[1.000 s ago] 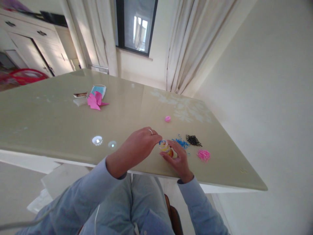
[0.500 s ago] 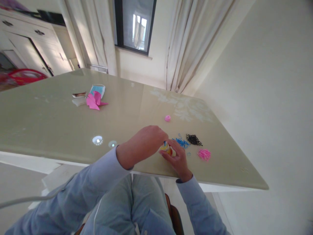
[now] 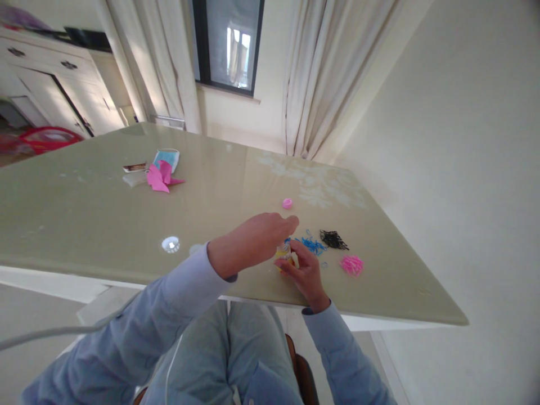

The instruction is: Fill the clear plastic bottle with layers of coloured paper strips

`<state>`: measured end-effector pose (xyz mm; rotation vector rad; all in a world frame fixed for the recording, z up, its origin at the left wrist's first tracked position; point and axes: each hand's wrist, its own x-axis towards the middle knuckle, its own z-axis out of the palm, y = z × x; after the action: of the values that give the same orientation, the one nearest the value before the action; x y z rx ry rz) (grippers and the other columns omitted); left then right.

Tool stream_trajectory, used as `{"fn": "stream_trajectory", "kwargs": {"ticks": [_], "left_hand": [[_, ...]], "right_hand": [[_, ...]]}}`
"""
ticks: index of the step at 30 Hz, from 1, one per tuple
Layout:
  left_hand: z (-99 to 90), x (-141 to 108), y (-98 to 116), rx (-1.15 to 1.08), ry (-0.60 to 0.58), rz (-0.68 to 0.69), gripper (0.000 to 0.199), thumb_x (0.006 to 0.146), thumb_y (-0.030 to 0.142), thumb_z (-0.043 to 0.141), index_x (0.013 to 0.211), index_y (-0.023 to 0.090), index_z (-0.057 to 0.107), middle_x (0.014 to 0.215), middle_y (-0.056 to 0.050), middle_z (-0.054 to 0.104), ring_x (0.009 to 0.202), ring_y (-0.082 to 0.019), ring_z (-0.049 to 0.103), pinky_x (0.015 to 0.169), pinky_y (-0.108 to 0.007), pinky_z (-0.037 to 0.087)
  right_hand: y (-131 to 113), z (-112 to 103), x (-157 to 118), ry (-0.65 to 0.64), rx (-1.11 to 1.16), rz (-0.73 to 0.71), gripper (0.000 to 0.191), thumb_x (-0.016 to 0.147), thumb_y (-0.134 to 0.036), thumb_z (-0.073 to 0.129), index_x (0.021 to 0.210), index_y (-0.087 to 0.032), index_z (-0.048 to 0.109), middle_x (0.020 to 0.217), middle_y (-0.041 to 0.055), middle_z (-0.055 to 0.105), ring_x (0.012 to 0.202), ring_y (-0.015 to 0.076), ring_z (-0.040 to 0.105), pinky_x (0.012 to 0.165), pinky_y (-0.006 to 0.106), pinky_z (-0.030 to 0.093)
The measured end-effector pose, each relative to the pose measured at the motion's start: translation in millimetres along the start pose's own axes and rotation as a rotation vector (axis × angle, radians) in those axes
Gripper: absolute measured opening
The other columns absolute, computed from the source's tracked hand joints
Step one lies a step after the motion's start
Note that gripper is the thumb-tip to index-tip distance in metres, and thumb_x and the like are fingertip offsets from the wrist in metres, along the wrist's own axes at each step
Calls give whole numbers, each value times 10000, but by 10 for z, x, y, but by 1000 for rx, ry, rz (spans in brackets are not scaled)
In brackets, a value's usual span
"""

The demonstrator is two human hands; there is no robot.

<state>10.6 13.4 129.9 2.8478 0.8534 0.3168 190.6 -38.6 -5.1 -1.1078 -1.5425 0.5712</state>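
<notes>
The jar (image 3: 283,253) is near the close edge of the table (image 3: 228,197), clamped between the thumb and fingers of the right hand (image 3: 310,275); the grip is low and from the side, likely to steady the jar while leaving its mouth free. The left hand (image 3: 253,239) is over the mouth with its fingers drawn together, and I cannot tell whether they pinch anything. A bit of blue shows at the rim. Just beyond the right hand is the blue pile (image 3: 312,245), with the black pile (image 3: 333,240) next to it and the pink pile (image 3: 351,265) nearer the edge; they are probably kept apart by colour and within easy reach. The pink cap (image 3: 287,203) is farther in, seemingly out of the way. Well off to the left, the mask (image 3: 172,157), pink paper (image 3: 159,177) and a small card (image 3: 135,167) are bunched together, perhaps pushed aside. Compared with the earliest view, the left hand has moved from beside the rim to above it, hiding more of the mouth, and its ring is out of sight. The right hand's hold and the three piles look much the same.
</notes>
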Motion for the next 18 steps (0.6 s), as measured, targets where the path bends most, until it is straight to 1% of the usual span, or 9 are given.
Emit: {"fn": "stream_trajectory", "kwargs": {"ticks": [2,4,7,10,13,18], "left_hand": [[13,3,40,56,-10,-3,185,929,78,436,1025,143,581,782,-68,650,734,-219,634,642,-313,439],[24,12,69,74,-17,8,172,944,81,435,1024,139,576,802,-77,651,751,-220,638,655,-313,455],[18,27,89,66,-24,42,177,926,54,470,1042,136,575,887,-87,676,809,-209,648,705,-301,478],[-20,35,100,50,-62,65,202,907,24,471,1035,129,587,949,-99,689,862,-210,652,766,-314,494],[-65,32,105,42,-104,82,194,909,16,444,988,124,585,946,-100,683,848,-207,641,761,-318,493],[-91,36,118,66,-128,95,178,913,22,446,964,137,573,921,-75,676,822,-189,627,735,-295,470]], "right_hand": [[-4,3,0,-2,21,29,395,759,-482,814,1037,-209,741,949,73,738,846,214,656,802,343,532],[-7,1,0,-6,38,60,407,745,-486,823,1032,-209,742,960,76,738,859,220,656,821,351,533],[-2,-5,0,-9,50,84,421,726,-493,835,1027,-211,746,966,76,739,875,227,657,844,362,535],[14,-7,-3,-3,68,84,427,733,-491,830,1048,-214,747,964,75,740,878,230,659,857,372,532],[29,-3,-10,4,82,79,420,739,-486,827,1053,-218,748,960,72,738,877,230,659,849,372,530],[23,-4,-13,4,87,80,409,736,-472,833,1038,-212,741,963,67,731,876,223,653,835,359,528]]}}
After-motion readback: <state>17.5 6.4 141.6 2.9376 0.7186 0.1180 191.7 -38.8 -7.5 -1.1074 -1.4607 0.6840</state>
